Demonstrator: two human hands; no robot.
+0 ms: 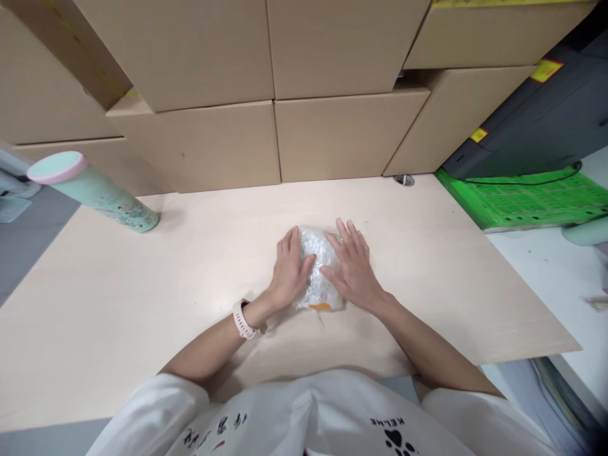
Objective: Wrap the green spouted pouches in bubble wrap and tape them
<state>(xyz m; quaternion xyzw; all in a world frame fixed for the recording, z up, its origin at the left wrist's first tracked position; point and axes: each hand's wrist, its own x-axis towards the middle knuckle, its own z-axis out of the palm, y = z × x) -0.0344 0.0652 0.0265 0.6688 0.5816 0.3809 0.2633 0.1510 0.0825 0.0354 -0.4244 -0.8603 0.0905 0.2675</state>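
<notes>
Bubble-wrap bundle (319, 269) lies mid-table (142, 297), long axis running away from you. Your left hand (289, 269) and right hand (354, 266) press flat on its flanks, fingers extended, equally near; nothing gripped.

A packing station in a warehouse or shipping room is shown. Plain cardboard boxes (270, 88) are stacked in rows beyond the hands, at the far edge of a pale worktable (142, 291). A green cutting mat (527, 199) is seen to the right of the hands.
</notes>
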